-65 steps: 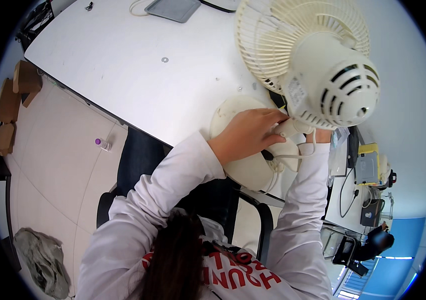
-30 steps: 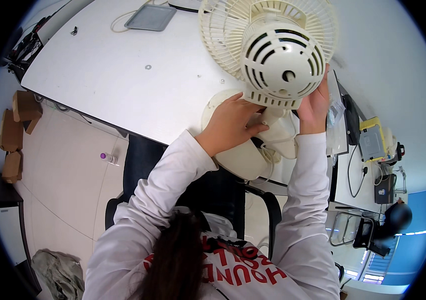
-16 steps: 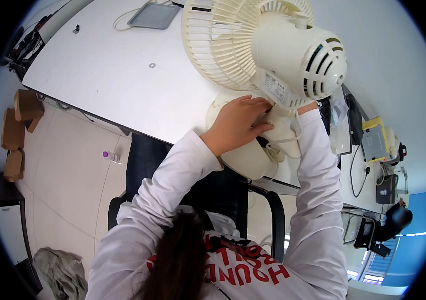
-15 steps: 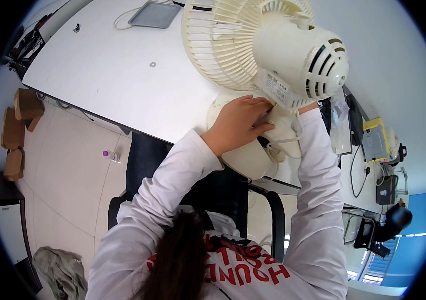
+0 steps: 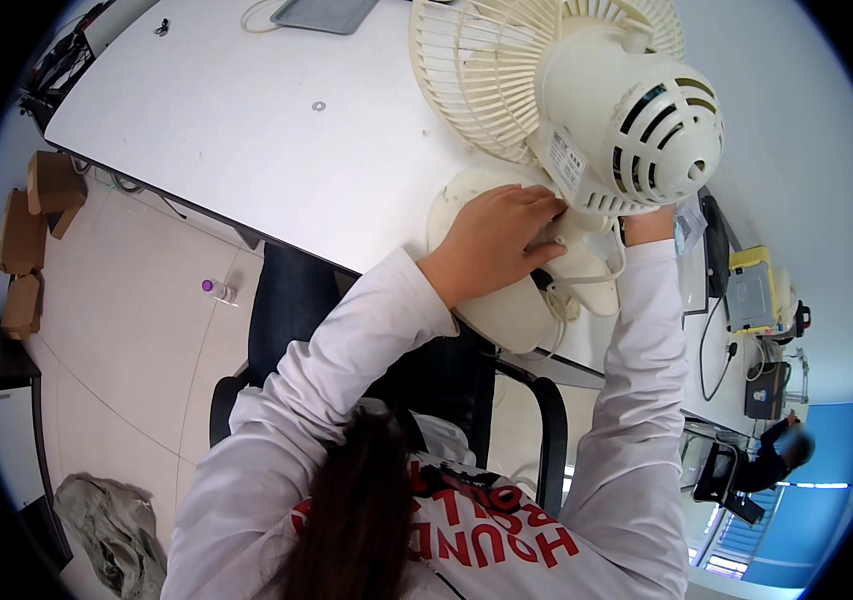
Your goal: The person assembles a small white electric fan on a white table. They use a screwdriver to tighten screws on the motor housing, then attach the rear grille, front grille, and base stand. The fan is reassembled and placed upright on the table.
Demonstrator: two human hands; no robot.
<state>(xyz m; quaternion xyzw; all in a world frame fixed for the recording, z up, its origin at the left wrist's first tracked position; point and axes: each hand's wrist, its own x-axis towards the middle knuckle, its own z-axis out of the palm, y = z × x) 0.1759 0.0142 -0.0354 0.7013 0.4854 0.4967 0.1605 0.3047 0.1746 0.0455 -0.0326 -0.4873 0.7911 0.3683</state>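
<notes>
A cream-coloured electric fan (image 5: 587, 120) stands at the right part of the white table, its slatted grille (image 5: 487, 75) turned to the far left and its vented motor housing toward the right. My left hand (image 5: 502, 240) is closed round the fan's neck, above the base (image 5: 507, 315), with thumb and fingers on either side. My right hand (image 5: 650, 226) reaches in under the motor housing from the right; only its wrist side shows, and the fingers are hidden by the housing. A pale cord (image 5: 619, 260) loops beside the neck.
On the white table (image 5: 237, 130) lie a small grey washer (image 5: 319, 106) and a grey tray (image 5: 332, 12). A black office chair (image 5: 292, 300) is close to the table edge. Cardboard boxes (image 5: 25, 235) and a purple-capped bottle (image 5: 217, 290) are on the floor. A person (image 5: 777, 455) sits far right.
The fan's head has swung right and toward me relative to the table. My right hand has moved slightly right with it; my left hand keeps its hold on the neck. The view has shifted slightly.
</notes>
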